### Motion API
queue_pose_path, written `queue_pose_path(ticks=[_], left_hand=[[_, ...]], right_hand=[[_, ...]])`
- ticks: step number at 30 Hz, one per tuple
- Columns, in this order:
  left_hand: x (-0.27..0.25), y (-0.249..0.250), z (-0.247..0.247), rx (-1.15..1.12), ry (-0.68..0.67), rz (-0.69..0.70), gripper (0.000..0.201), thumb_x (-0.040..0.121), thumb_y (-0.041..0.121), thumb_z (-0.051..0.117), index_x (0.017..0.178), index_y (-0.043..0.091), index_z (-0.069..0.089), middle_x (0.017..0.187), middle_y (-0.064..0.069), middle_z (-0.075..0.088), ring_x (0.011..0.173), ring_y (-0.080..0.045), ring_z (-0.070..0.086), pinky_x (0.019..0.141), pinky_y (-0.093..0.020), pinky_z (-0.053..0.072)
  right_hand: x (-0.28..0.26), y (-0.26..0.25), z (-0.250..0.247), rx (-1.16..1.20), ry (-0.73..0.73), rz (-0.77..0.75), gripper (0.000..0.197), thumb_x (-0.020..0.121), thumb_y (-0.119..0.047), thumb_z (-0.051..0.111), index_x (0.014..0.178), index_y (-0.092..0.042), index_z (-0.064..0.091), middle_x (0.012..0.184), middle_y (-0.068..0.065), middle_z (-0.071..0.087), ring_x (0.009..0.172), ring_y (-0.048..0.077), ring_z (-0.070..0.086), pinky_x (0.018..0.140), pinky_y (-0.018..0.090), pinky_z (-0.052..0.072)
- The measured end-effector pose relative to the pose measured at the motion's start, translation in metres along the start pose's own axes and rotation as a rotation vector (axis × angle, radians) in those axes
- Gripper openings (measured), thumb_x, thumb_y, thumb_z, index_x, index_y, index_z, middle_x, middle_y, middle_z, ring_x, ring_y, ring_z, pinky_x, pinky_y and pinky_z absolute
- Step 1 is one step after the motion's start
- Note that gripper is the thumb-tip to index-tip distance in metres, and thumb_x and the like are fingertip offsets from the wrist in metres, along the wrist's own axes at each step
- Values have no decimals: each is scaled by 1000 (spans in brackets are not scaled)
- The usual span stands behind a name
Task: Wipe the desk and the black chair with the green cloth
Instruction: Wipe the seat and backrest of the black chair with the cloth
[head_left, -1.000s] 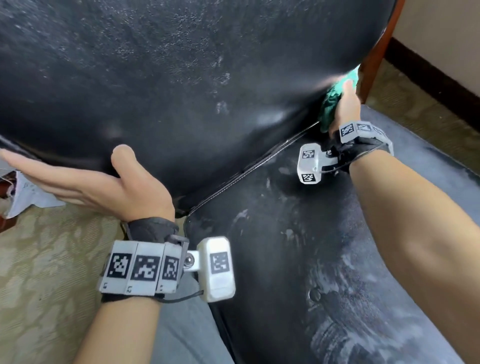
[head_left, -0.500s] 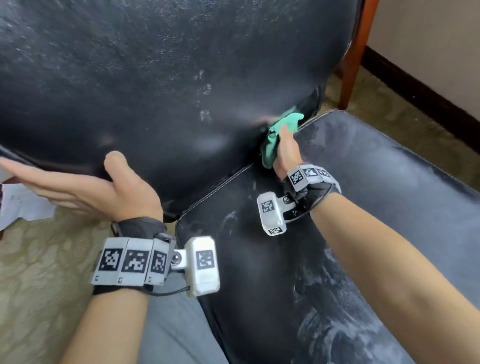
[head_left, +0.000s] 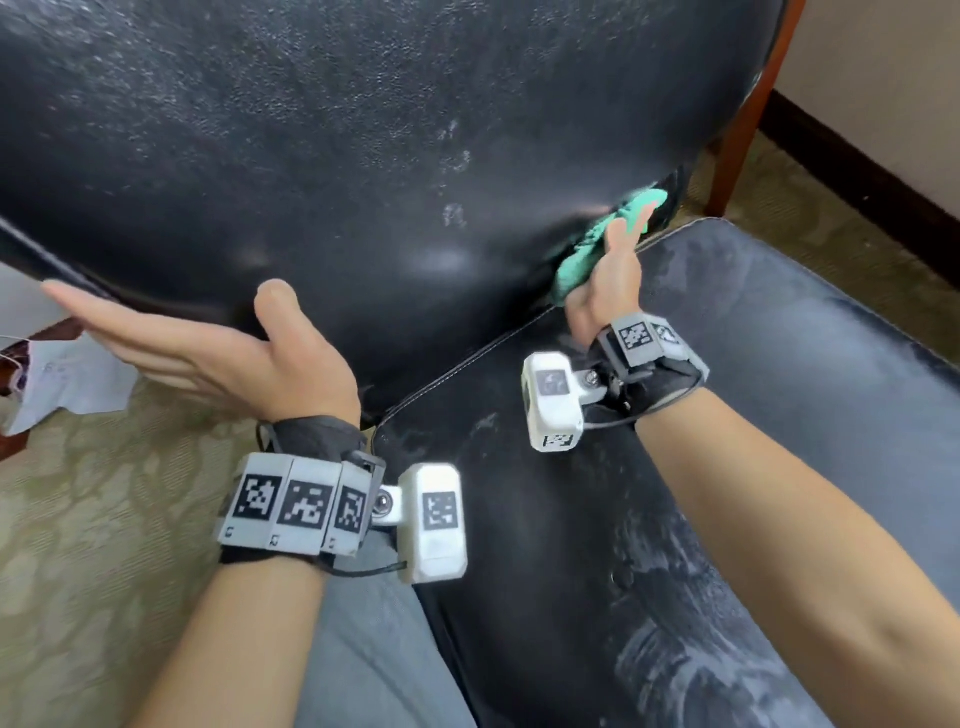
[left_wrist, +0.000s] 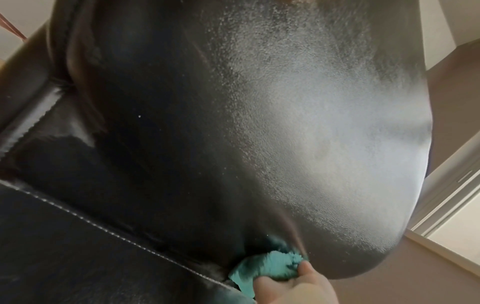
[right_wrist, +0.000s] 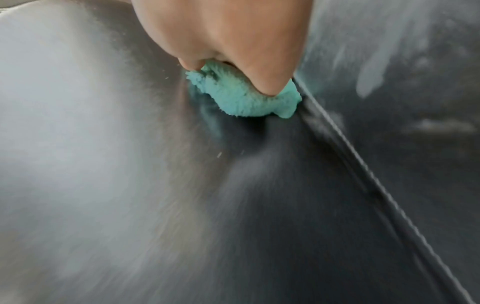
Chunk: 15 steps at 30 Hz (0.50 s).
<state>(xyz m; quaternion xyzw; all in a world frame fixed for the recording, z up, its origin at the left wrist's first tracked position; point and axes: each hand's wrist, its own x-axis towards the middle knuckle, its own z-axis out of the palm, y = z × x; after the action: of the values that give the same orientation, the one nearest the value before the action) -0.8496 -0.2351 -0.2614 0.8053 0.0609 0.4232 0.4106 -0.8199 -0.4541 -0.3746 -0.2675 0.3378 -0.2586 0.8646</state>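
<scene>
Since half a second ago the right hand has carried the green cloth back along the crease of the black chair, outward toward the wooden chair leg; a second ago it was right at that edge, so the stroke reads as a back-and-forth scrub. Its fingers are curled tight round the bunched cloth, which is pressed into the lower backrest just above the stitched seam where backrest meets seat. Bunching it that way probably lets the cloth reach into the fold, where pale residue tends to collect.

At the backrest's other lower edge, the left hand lies flat against the chair, fingers straight and together, thumb up, holding nothing. It looks placed there to brace the chair against the push of the wiping hand.

Pale smears still show on the seat below the seam and as specks on the backrest above it, so the chair seems only partly done. No worktop is in view.
</scene>
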Motion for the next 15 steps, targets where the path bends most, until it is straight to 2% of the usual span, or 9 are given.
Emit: queue_pose_path(ticks=[3, 4, 6, 9, 11, 12, 13, 14, 15], left_hand=[[2, -2, -2, -28, -43, -38, 93, 71, 37, 47, 142, -15, 15, 145, -10, 15, 133, -19, 14, 108, -20, 4], [0, -4, -3, -33, -71, -44, 94, 70, 35, 47, 143, -14, 13, 146, -12, 15, 135, -21, 14, 108, -18, 2], [-9, -10, -10, -50, -140, -58, 96, 69, 28, 50, 146, -11, 7, 149, -17, 11, 138, -25, 11, 106, -17, -1], [-29, -28, -22, -104, -327, -103, 101, 68, 13, 55, 147, -3, -5, 150, -14, 2, 133, -11, 4, 107, -11, -3], [-35, -44, -28, -145, -473, -178, 103, 70, 11, 57, 147, 1, -10, 152, -14, -3, 139, -14, 4, 113, -16, 1], [-36, -51, -31, -141, -531, -210, 104, 70, 16, 57, 147, 3, -11, 154, -16, -4, 142, -19, 6, 117, -25, 4], [-36, -54, -34, -123, -575, -225, 106, 68, 22, 56, 148, 5, -12, 155, -17, -4, 144, -23, 6, 119, -35, 6], [-35, -55, -37, -109, -607, -222, 108, 68, 28, 56, 148, 5, -12, 155, -17, -4, 144, -26, 6, 119, -41, 8], [-34, -54, -39, -109, -626, -215, 109, 67, 32, 56, 148, 5, -12, 155, -16, -4, 144, -26, 6, 119, -43, 8]], right_hand=[[-32, 11, 10, 17, -125, -29, 62, 93, -42, 42, 150, -28, 20, 108, -8, 48, 92, 7, 51, 96, 26, 42], [-45, 14, 10, 45, -175, -5, 57, 94, -38, 42, 147, -31, 24, 113, -7, 45, 96, 8, 48, 97, 27, 40], [-68, 18, 7, 23, -299, 18, 44, 89, -37, 44, 131, -35, 31, 113, -7, 41, 91, 8, 44, 83, 25, 40], [-104, 3, -1, -162, -442, -25, 45, 82, -38, 44, 124, -33, 31, 120, -2, 42, 97, 17, 45, 85, 26, 41], [-120, -23, 0, -284, -486, -220, 42, 87, -34, 41, 129, -36, 33, 111, -6, 53, 88, 18, 50, 79, 23, 46], [-129, -39, 7, -344, -501, -335, 47, 93, -30, 36, 138, -37, 27, 120, -11, 53, 99, 16, 53, 87, 21, 45], [-135, -53, 17, -420, -538, -485, 53, 97, -22, 32, 147, -28, 16, 140, -10, 40, 125, 15, 43, 104, 20, 34], [-137, -63, 29, -545, -567, -661, 55, 100, -15, 28, 150, -12, 7, 154, 0, 21, 142, 17, 19, 115, 21, 15], [-137, -67, 41, -661, -577, -784, 55, 100, -10, 27, 149, -1, 4, 157, 11, 6, 146, 22, 2, 118, 25, 2]])
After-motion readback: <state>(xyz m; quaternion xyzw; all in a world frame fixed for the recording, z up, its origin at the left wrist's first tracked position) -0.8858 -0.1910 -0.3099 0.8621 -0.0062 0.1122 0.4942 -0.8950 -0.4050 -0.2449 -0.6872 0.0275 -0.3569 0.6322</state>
